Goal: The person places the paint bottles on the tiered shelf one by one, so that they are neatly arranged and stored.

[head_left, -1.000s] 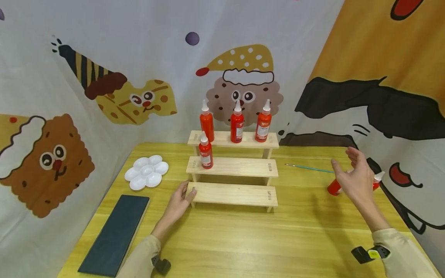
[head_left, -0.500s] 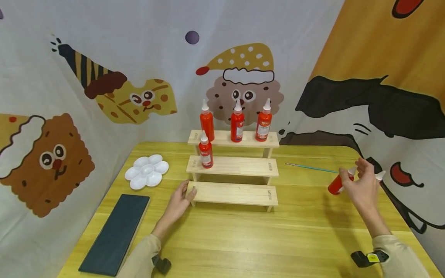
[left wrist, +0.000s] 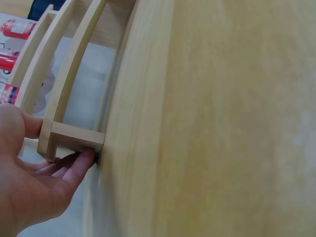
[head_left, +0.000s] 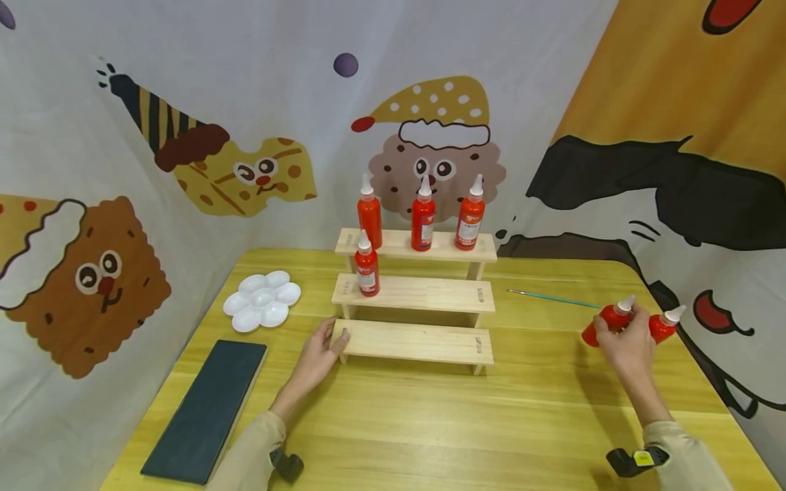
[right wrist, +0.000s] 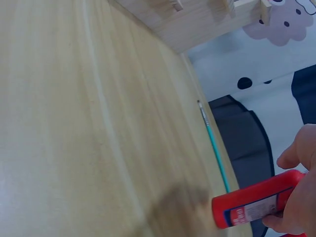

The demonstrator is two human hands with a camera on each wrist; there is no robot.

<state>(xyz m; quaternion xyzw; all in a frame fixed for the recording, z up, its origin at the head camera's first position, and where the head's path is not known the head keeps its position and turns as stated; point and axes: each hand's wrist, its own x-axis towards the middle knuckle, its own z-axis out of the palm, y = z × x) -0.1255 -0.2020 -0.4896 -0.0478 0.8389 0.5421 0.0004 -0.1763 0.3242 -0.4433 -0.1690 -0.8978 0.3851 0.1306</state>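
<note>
My left hand (head_left: 317,346) grips the left end of the lowest step of a three-tier wooden display rack (head_left: 417,342), thumb on top. In the left wrist view, the fingers (left wrist: 79,168) lie against the step's end support. At the right, my right hand (head_left: 629,344) holds a red paint bottle (head_left: 598,332) near its neck; the bottle leans, its white nozzle pointing up and right. Thumb and fingers sit on either side of it in the right wrist view, where the bottle's labelled body (right wrist: 252,202) shows. Another red paint bottle (head_left: 663,327) stands just behind that hand, partly hidden.
Three red bottles (head_left: 422,225) stand on the top tier, and one bottle (head_left: 367,269) is at the left of the middle tier. A turquoise paintbrush (head_left: 552,297) lies right of the rack. Left are a white flower-shaped palette (head_left: 262,300) and a dark flat board (head_left: 205,409).
My right hand has come down to the leaning paint bottle, and its fingers have closed on it. The left hand keeps its place on the rack.
</note>
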